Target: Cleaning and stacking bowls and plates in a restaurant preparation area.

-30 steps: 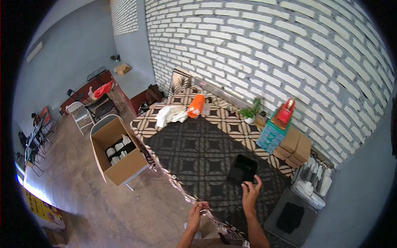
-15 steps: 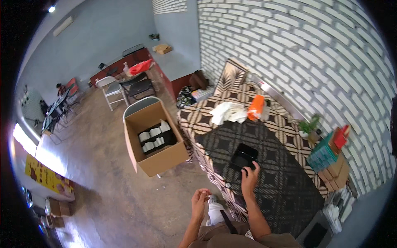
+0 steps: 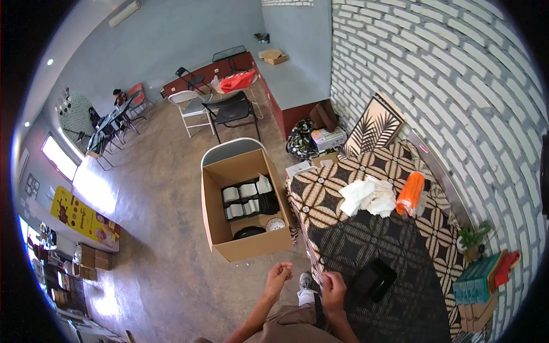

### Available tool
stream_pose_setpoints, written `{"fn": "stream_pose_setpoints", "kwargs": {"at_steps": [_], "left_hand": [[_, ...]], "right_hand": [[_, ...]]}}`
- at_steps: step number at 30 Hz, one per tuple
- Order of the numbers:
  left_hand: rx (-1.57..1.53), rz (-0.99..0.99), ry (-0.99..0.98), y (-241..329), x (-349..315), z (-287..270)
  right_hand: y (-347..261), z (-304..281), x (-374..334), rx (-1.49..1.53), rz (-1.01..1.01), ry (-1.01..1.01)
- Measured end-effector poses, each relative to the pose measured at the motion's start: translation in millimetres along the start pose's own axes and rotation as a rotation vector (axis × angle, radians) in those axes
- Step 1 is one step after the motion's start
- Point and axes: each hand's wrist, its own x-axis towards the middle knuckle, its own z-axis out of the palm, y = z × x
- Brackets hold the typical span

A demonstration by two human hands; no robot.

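Note:
My left hand (image 3: 278, 279) hovers over the floor in front of the cardboard box, its fingers curled and the thumb close against them. At the near-left edge of the table is my right hand (image 3: 334, 290), with its fingers drawn together. Whether anything small is between the fingers of either hand, I cannot make out. Just right of the right hand, and apart from it, a glossy black open container (image 3: 378, 280) rests on the dark patterned cloth (image 3: 337, 246). The cardboard box (image 3: 246, 250) stands open ahead, holding black trays with white pieces (image 3: 248, 190), a patterned bowl (image 3: 275, 224) and a black round dish (image 3: 249, 232).
White crumpled cloths (image 3: 369, 196) and an orange roll (image 3: 410, 193) lie farther along the table. Along the brick wall are a potted plant (image 3: 472, 237) and a teal box (image 3: 477, 280). Folding chairs (image 3: 231, 110) stand beyond the cardboard box.
My right hand has let go of the black container and drawn left toward my left hand. The view has shifted, showing more of the cardboard box's inside.

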Motion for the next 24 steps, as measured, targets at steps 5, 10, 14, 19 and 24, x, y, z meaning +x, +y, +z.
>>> {"fn": "stream_pose_setpoints", "kwargs": {"at_steps": [5, 10, 14, 19, 24], "left_hand": [[-0.058, 0.054, 0.043, 36.3, 48.6, -14.7], [-0.100, 0.048, 0.193, 47.4, 72.7, -61.9], [-0.143, 0.004, 0.369, 49.1, 100.1, -114.4], [-0.114, 0.024, 0.373, 71.1, 158.0, -165.4], [-0.078, -0.111, 0.290, 67.7, 233.9, -216.7]], "right_hand": [[-15.3, 63.3, 90.8, 0.014, 0.018, -0.347], [-9.4, 121.0, 148.9, 0.045, 0.039, -0.466], [16.8, 168.1, 171.7, -0.031, 0.107, -0.582], [18.6, 229.0, 191.2, -0.119, 0.262, -0.624], [37.4, 289.3, 210.6, -0.156, 0.334, -0.597]]}}
